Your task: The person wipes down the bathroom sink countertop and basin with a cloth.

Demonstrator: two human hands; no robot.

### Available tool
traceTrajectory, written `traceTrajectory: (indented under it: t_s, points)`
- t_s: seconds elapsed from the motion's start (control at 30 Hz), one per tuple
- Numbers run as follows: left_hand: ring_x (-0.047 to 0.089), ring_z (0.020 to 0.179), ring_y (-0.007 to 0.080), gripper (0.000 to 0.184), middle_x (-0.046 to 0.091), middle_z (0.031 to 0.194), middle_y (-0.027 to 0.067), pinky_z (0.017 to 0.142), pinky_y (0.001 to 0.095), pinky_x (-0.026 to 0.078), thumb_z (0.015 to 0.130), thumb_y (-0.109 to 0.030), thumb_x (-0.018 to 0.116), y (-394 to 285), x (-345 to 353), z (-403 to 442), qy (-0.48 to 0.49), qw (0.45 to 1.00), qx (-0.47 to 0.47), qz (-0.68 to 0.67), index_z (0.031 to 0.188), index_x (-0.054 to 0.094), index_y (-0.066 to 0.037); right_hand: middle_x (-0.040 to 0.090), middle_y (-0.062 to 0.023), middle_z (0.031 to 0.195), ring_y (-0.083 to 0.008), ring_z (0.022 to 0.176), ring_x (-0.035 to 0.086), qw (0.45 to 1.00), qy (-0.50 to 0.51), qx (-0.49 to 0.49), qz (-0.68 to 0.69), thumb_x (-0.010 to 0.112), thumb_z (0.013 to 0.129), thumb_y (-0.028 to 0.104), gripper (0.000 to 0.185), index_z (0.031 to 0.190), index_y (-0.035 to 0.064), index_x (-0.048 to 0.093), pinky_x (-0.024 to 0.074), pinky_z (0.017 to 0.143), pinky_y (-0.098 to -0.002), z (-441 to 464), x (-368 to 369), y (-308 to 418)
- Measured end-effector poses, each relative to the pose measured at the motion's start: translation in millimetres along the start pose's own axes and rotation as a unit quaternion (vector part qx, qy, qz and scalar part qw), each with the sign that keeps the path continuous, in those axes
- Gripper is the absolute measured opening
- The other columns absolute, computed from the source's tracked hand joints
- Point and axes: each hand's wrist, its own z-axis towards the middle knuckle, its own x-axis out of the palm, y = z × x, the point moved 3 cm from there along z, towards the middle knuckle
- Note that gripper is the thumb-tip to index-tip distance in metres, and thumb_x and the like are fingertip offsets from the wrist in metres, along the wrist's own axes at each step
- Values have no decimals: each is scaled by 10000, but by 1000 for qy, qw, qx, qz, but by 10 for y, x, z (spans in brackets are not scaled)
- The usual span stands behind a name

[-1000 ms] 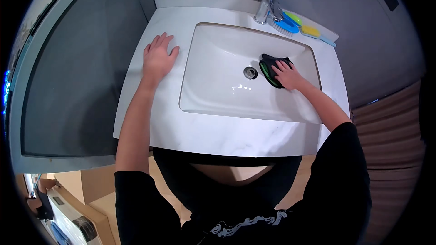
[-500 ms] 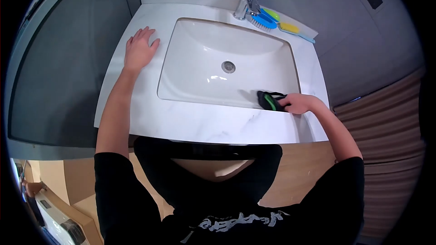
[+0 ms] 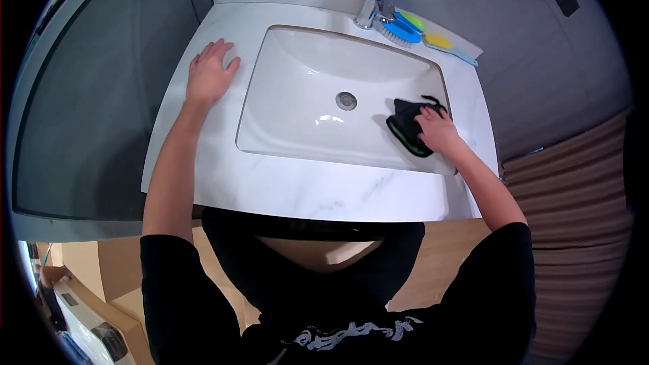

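In the head view, my left hand (image 3: 211,73) lies flat on the white countertop to the left of the sink, fingers spread and holding nothing. My right hand (image 3: 439,132) is inside the white sink (image 3: 291,115), near its right wall. Under its fingers is a black cloth (image 3: 405,122) with a green edge, pressed against the basin. Part of the cloth is hidden beneath the hand, and a thin dark loop sticks out past the fingers. The metal drain (image 3: 346,101) lies to the left of the cloth.
A chrome faucet (image 3: 368,10) stands behind the sink. Beside it lie a blue scrub brush (image 3: 400,32), a green item (image 3: 412,22) and a yellow-headed brush (image 3: 439,42) with a light blue handle. A brown pleated curtain (image 3: 568,209) hangs at the right.
My right hand has moved from the sink's front right edge up along its right side, taking the cloth along. The cloth now lies more spread out. My left hand stays put.
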Motion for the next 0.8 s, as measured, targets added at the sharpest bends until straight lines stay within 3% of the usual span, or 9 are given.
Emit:
traceTrajectory:
  t_s: [0.1,0.13,0.27,0.37,0.43,0.47,0.57,0.67,0.8]
  points:
    - [322,1407,230,486,415,1490,63,1167,418,211,926,-356,540,-5,-6,3,16,1000,-10,6,1362,521,-142,330,-174,1525,-282,1432,277,994,-20,76,-73,527,914,280,473,1330,62,469,196,1153,-468,359,-51,-66]
    - [318,1409,228,488,410,1494,61,1169,415,208,928,-357,539,-13,-11,2,21,1000,-14,3,1368,516,-146,285,-164,1550,-272,1447,241,990,5,103,-99,430,948,266,499,1397,49,409,164,1161,-457,456,-59,-80]
    - [311,1413,220,487,404,1498,54,1172,406,201,930,-358,535,-33,-27,-18,24,1000,-21,1,1372,512,-155,304,-170,1541,-276,1444,246,978,-45,149,-142,273,964,193,529,1450,-2,344,155,1162,-459,784,111,-141]
    - [313,1412,218,486,409,1495,52,1171,405,201,928,-356,535,-23,-15,-4,22,1000,-21,5,1372,514,-157,357,-165,1513,-279,1419,295,964,-69,152,-207,373,963,259,536,1424,-14,385,166,1157,-454,733,80,-72]
    - [315,1411,221,486,412,1493,55,1170,407,203,926,-356,537,-15,-13,3,19,1000,-15,6,1368,517,-155,418,-154,1472,-277,1382,351,981,-41,85,-169,503,928,332,583,1398,-5,427,195,1146,-451,599,32,-41]
    - [318,1409,223,486,416,1490,57,1168,409,206,923,-357,539,-12,-8,-1,18,1000,-12,9,1365,520,-153,427,-158,1462,-280,1363,381,989,-18,51,-138,598,869,358,626,1375,17,456,257,1133,-455,533,-2,-18]
    - [324,1405,228,483,425,1483,63,1161,415,215,917,-352,548,5,6,-8,5,1000,-3,0,1355,529,-148,529,-95,1377,-265,1251,499,995,65,-39,-58,661,814,259,435,1217,100,626,413,1033,-397,190,-96,119]
    - [340,1396,235,474,438,1472,71,1154,420,229,914,-343,555,21,25,-3,-9,1000,10,-1,1341,541,-138,699,-105,858,-311,837,668,993,-6,-116,36,679,717,157,173,877,154,745,548,713,-416,-149,-18,91]
    - [356,1386,241,462,454,1459,78,1148,425,241,915,-334,555,16,9,-2,-19,1000,12,-6,1329,551,-129,684,-117,752,-314,775,668,990,105,-93,6,674,655,89,135,767,132,736,535,651,-428,-593,-450,215]
